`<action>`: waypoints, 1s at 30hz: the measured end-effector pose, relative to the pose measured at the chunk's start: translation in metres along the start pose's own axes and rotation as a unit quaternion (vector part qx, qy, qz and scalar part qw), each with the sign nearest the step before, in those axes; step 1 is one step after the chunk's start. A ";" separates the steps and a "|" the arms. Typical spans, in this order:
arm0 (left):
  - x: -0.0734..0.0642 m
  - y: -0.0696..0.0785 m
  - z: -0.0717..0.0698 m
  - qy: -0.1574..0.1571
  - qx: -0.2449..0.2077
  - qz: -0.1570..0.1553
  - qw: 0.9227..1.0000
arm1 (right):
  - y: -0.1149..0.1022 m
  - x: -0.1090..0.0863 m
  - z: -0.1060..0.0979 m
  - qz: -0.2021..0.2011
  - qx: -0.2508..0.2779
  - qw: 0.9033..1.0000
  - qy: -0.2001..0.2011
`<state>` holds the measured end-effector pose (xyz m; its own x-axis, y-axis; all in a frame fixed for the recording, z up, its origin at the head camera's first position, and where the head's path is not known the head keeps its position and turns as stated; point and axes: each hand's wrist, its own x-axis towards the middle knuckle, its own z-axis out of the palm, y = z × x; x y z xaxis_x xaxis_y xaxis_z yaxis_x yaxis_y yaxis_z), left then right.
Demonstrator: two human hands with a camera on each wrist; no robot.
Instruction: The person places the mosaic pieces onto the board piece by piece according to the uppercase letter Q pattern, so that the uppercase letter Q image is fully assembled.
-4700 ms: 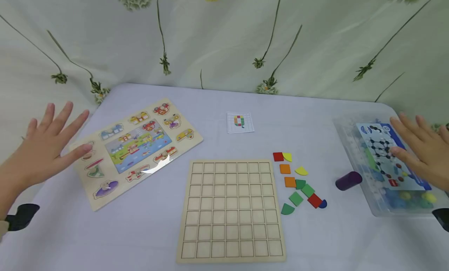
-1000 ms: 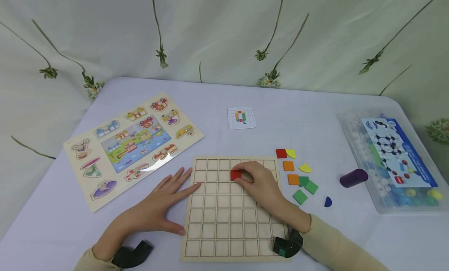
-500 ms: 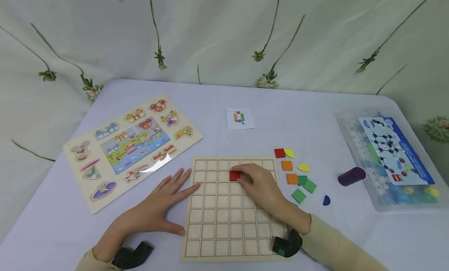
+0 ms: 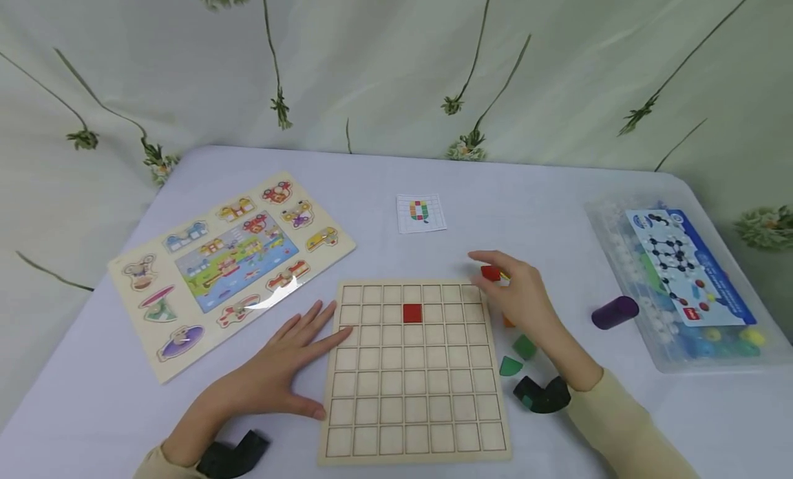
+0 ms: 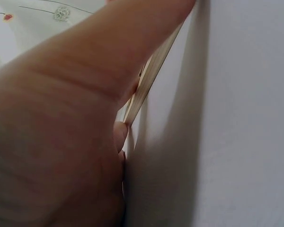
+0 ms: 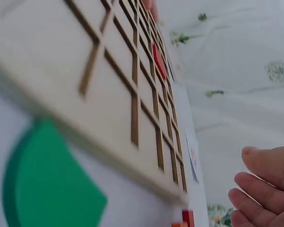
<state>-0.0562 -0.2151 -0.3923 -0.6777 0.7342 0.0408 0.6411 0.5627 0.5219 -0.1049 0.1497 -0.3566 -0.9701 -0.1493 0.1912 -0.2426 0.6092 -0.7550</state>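
The loose red square (image 4: 491,272) lies at one o'clock from the middle of the grid board (image 4: 416,382), just off its far right corner; the right hand (image 4: 523,296) hangs over it, thumb and forefinger apart, with no contact showing; a pinch on two opposite edges would probably serve best, since a yellow piece (image 4: 504,277) just beside it could be dragged along. One red tile (image 4: 411,313) sits squarely in a cell at twelve o'clock of the board's middle; such a snug seat suggests lowering a tile flat, edges parallel to the grid lines; the left hand (image 4: 279,369), at nine o'clock, grips nothing, its fingers spread against the board's edge; light pressure there should keep the board from sliding. A green quarter piece (image 4: 511,366) lies at three o'clock, a green square (image 4: 524,347) near it; the right wrist is best carried high over both; farther out, a patterned card (image 4: 421,213) lies at twelve o'clock, a picture puzzle (image 4: 210,334) at ten; a purple cylinder (image 4: 615,313) lies between two and three.
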 end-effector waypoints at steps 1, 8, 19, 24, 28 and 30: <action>0.000 0.000 0.000 0.000 0.001 0.000 1.000 | 0.007 0.002 -0.006 0.016 -0.005 1.000 -0.003; 0.000 0.000 0.001 -0.010 -0.009 -0.011 1.000 | 0.039 0.006 -0.019 0.063 -0.015 0.996 -0.055; 0.000 -0.001 0.000 0.000 0.004 -0.001 1.000 | 0.047 0.013 -0.017 0.050 -0.043 0.997 -0.045; 0.000 0.000 -0.001 -0.004 -0.001 -0.007 1.000 | 0.042 0.014 -0.016 0.033 -0.076 0.995 -0.047; 0.000 0.000 0.000 -0.003 -0.002 -0.008 1.000 | 0.036 0.015 -0.017 0.020 -0.105 0.992 -0.060; 0.000 0.000 0.000 -0.002 -0.001 -0.008 1.000 | 0.032 0.017 -0.016 0.019 -0.118 0.991 -0.064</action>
<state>-0.0560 -0.2155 -0.3921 -0.6867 0.7264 0.0291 0.6294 0.5740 0.5237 -0.1288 0.1797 -0.3676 -0.9747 -0.2110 0.0739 -0.2134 0.7791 -0.5894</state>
